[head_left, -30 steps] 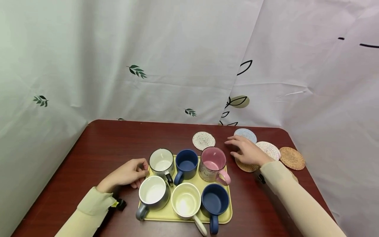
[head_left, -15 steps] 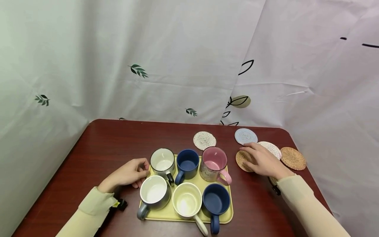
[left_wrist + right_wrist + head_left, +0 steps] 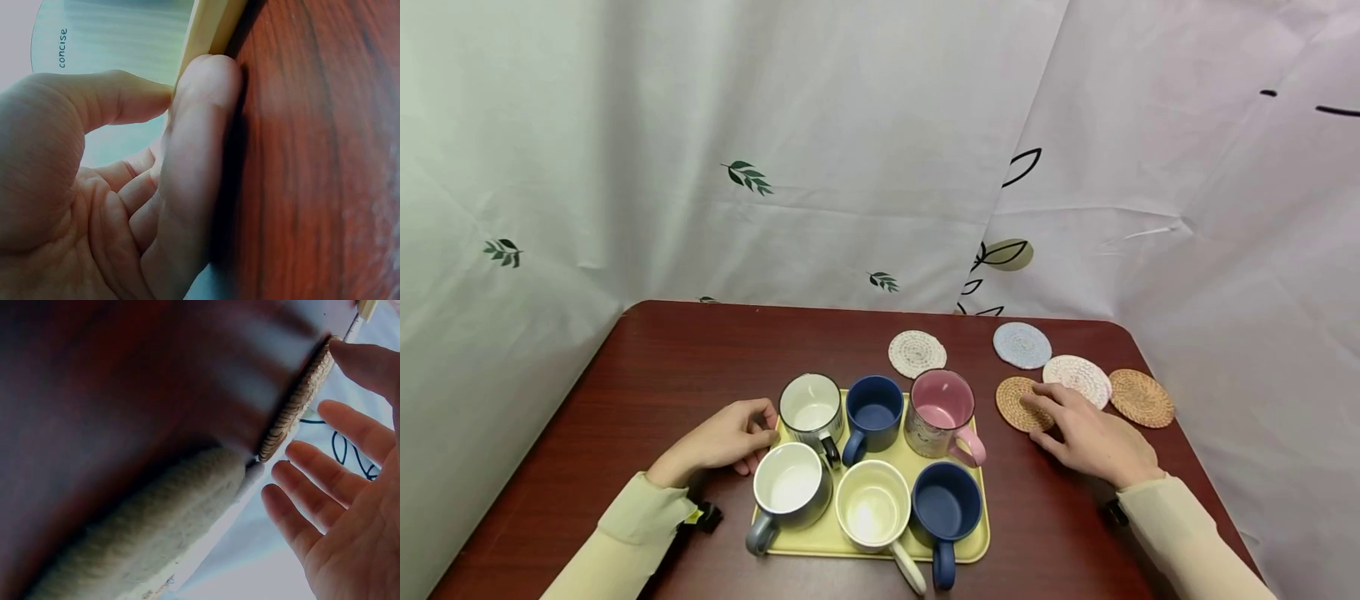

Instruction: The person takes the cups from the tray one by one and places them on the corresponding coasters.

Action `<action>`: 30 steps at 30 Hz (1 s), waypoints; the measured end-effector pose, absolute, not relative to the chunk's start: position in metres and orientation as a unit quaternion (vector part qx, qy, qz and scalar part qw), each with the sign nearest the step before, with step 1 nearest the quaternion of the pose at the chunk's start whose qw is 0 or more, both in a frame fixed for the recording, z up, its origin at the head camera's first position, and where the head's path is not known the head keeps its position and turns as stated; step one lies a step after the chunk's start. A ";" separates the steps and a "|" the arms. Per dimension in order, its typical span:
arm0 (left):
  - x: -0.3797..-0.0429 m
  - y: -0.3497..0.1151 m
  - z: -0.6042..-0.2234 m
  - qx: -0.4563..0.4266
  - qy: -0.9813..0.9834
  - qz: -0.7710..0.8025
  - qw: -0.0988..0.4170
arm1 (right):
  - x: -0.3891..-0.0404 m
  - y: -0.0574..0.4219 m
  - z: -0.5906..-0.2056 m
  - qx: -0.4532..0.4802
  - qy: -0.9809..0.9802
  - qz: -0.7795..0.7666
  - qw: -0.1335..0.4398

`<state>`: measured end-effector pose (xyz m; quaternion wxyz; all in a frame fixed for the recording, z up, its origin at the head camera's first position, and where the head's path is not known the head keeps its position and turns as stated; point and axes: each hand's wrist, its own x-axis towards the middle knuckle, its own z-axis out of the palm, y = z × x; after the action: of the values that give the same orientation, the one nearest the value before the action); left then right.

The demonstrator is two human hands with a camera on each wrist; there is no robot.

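In the head view my left hand pinches the left edge of a yellow tray between thumb and fingers. The left wrist view shows the thumb against the tray rim. Mugs fill the tray: a white one with a black handle, two navy ones, a pink one, a grey one and a cream one. My right hand spreads its fingers over a brown woven coaster; in the right wrist view the thumb overlaps that coaster's edge.
A pale speckled coaster lies behind the tray. Blue, white and tan coasters lie at the back right. A blurred thick, fuzzy disc fills the right wrist view's foreground. Patterned curtain hangs behind the table.
My right hand has drawn back rightward and toward me, uncovering the blue and white coasters. My left hand, the tray and the mugs stay where they were.
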<state>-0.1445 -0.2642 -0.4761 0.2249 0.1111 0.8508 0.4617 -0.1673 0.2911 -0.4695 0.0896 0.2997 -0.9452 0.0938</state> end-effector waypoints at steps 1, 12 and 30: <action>-0.144 -0.264 -0.476 0.111 0.851 0.462 0.224 | -0.166 0.291 -0.469 0.298 -0.946 0.093 0.091; -0.145 -0.264 -0.476 0.111 0.851 0.464 0.220 | -0.167 0.285 -0.470 0.303 -0.945 0.083 0.095; -0.144 -0.263 -0.476 0.110 0.856 0.456 0.218 | -0.197 0.250 -0.468 0.352 -0.926 0.114 0.078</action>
<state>-0.1436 -0.2630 -0.4756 0.2182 0.1097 0.8560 0.4557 -0.1973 0.2500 -0.4679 0.0781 0.3523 -0.9256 0.1139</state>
